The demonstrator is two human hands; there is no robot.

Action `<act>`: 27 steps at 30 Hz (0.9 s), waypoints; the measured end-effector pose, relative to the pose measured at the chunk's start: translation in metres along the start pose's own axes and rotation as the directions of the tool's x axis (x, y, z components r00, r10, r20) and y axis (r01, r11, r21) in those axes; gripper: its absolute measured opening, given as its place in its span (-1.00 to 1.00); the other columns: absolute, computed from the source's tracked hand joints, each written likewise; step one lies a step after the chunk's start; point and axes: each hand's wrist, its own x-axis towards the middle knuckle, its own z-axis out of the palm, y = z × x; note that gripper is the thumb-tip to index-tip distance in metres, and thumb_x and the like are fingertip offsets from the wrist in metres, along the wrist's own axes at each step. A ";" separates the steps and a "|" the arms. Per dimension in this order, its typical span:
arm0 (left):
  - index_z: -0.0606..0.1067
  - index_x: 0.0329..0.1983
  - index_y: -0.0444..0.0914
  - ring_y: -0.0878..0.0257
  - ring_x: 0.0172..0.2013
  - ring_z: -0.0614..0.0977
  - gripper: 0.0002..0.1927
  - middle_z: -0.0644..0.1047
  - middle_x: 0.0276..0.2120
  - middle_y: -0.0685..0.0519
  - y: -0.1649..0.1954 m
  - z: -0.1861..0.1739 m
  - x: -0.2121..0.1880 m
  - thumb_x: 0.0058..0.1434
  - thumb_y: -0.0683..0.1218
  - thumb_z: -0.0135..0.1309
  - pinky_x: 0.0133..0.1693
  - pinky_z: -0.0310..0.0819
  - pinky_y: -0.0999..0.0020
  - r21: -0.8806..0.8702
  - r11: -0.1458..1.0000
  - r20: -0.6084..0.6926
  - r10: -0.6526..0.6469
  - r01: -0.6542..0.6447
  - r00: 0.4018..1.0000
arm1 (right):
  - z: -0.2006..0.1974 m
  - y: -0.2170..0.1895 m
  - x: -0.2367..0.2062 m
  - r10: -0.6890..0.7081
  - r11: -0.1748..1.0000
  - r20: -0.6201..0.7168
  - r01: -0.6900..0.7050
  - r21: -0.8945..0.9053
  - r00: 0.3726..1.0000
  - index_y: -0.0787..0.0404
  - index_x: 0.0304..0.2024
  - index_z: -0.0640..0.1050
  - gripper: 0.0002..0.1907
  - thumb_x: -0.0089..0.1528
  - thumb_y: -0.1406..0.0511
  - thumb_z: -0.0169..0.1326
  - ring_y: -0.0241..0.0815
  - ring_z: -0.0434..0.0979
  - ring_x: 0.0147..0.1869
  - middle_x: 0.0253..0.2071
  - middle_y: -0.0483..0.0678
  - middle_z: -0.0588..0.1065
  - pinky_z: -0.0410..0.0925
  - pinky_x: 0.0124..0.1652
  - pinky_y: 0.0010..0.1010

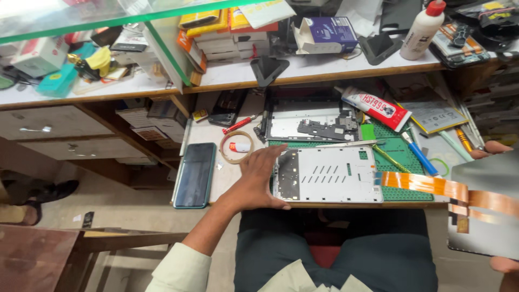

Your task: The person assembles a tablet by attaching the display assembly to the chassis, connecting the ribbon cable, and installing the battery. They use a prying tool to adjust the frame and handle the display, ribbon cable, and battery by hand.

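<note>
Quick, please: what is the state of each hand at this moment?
Left hand: open, resting flat against the left edge of the metal tablet frame.
Right hand: closed on the grey display panel, gripping its edges.

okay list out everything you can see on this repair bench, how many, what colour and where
Metal tablet frame: one, silver, front of the green mat, under the left hand.
Flex ribbon: one, orange, running from the frame to the panel.
Display panel: one, grey, held up at the right edge.
Green mat: one, on the pull-out shelf.
Second frame: one, silver with a dark board, behind the mat.
Phone: one, dark, shelf's left.
Tape ring: one, tan, beside the phone.
Glue tube: one, white and red, behind the mat.
Bottle: one, white with red cap, upper counter.
Box: one, blue, upper counter.
Left hand: flat on the frame's left edge.
Right hand: fingers gripping the panel's edges.
</note>
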 end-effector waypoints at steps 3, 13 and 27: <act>0.03 0.55 -0.08 -0.16 0.42 0.15 0.37 0.20 0.40 -0.17 -0.003 -0.003 -0.001 -0.31 0.17 0.54 0.36 -0.04 -0.12 -0.038 0.995 -0.068 0.090 -0.093 0.994 | -0.008 0.014 -0.007 0.072 0.996 0.061 -0.074 0.040 0.996 0.41 0.60 -0.08 0.67 -0.34 -0.12 0.49 0.05 0.26 0.50 0.42 0.23 0.19 0.23 0.35 -0.12; -0.06 0.60 -0.15 -0.12 0.52 0.22 0.38 0.15 0.54 -0.16 0.000 -0.061 0.002 -0.18 0.21 0.50 0.43 0.19 -0.09 -0.396 0.897 -0.303 0.073 -0.195 0.950 | -0.005 0.025 -0.008 0.105 0.978 -0.011 -0.101 0.185 0.994 0.28 0.62 -0.04 0.64 -0.35 -0.01 0.54 0.15 0.27 0.49 0.51 0.19 0.11 0.28 0.21 -0.04; -0.54 0.61 -0.15 -0.16 0.58 0.16 0.72 -0.02 0.62 -0.25 0.047 0.008 0.041 -0.23 0.32 0.53 0.52 0.10 -0.05 -0.805 0.512 -0.348 0.000 -0.299 0.937 | 0.029 -0.044 0.030 -0.135 0.983 -0.154 0.151 0.103 0.979 0.41 0.46 0.11 0.43 -0.09 -0.41 0.24 0.10 0.22 0.50 0.46 0.29 0.14 0.20 0.36 -0.07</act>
